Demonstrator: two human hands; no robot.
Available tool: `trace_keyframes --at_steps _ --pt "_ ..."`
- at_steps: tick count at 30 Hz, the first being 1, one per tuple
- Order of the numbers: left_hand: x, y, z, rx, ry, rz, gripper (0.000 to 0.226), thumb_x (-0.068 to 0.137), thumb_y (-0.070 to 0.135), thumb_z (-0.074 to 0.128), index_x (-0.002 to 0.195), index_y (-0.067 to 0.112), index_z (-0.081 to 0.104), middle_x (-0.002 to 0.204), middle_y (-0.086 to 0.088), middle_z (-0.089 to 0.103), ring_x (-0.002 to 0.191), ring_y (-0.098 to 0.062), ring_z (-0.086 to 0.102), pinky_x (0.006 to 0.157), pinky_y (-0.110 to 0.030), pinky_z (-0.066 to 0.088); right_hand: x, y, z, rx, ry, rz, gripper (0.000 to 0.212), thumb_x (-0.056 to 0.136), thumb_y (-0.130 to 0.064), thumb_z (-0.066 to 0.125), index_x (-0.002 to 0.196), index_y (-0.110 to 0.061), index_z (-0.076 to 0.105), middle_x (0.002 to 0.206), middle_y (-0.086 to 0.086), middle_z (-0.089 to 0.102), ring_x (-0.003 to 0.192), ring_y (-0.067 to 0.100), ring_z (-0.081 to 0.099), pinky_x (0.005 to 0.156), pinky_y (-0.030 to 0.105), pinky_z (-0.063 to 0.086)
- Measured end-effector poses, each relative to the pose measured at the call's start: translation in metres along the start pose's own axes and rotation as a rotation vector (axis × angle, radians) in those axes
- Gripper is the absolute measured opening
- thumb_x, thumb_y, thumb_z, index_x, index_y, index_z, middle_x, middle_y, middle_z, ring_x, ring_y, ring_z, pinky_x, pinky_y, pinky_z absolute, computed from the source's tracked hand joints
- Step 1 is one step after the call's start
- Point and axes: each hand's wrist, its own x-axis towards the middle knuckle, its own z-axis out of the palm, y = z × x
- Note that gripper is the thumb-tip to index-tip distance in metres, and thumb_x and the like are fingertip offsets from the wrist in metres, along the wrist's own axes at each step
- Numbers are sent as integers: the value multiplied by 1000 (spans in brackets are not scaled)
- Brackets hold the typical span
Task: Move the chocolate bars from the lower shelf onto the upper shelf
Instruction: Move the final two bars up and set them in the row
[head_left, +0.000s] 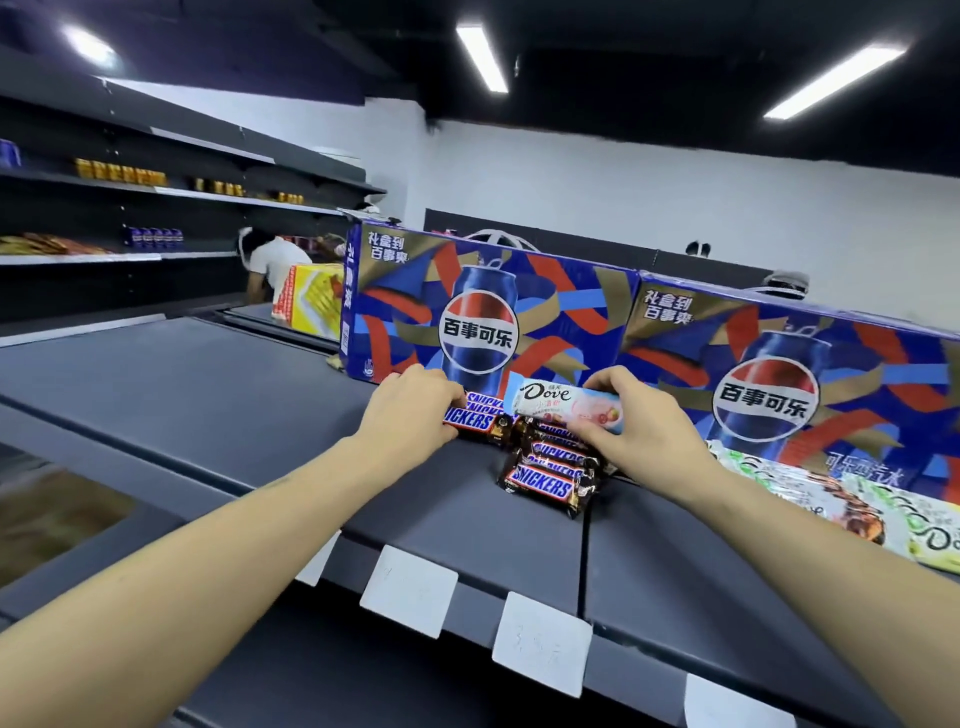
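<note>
On the grey upper shelf (218, 415) my left hand (410, 410) grips a small stack of Snickers bars (475, 418) lying flat in front of a Pepsi carton. My right hand (639, 431) pinches a pale pink Dove bar (561, 405) between thumb and fingers, held just above a row of several Snickers bars (550, 473) that lie side by side on the shelf. The lower shelf is dark and mostly hidden beneath the shelf's front edge.
Two blue Pepsi cartons (483, 312) (789, 384) stand along the back of the shelf. Green-and-white Dove packs (852, 509) lie at the right. White price tags (408, 590) hang from the front edge. A person (275, 265) bends by the far shelving at left.
</note>
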Motion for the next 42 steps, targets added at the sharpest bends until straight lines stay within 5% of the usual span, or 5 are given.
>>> trace_keyframes --at_steps 9,14,20,33,42 --pt "15 19 3 -43 -60 35 38 78 36 74 114 28 64 107 4 59 104 -18 49 70 -30 39 -1 8 0 3 6 2 35 82 -51 67 107 -38 45 107 -16 63 80 -1 60 69 32 48" --pt "9 21 -2 -90 -72 -8 53 76 33 77 126 27 59 118 1 57 110 -20 48 81 -37 48 -12 11 -5 26 21 1 34 83 -49 68 106 -35 47 106 -16 63 89 8 61 75 36 51" --pt "1 56 -22 -139 83 60 36 89 23 62 125 28 60 118 2 56 112 -21 49 81 -37 48 -30 24 -20 28 58 -6 31 85 -42 68 108 -32 49 105 -14 62 89 9 59 78 36 50" --pt "1 260 -31 -178 29 451 29 92 36 51 117 29 64 111 3 59 107 -22 52 82 -34 45 -123 163 -118 -208 226 39 40 87 -33 69 119 -15 54 117 -1 55 112 21 43 88 19 26" --pt "-10 451 -19 -243 21 572 29 92 42 50 114 29 63 109 4 60 105 -20 55 84 -37 46 -225 293 -223 -242 281 118 42 87 -37 70 121 -17 56 120 0 59 111 23 47 93 30 40"
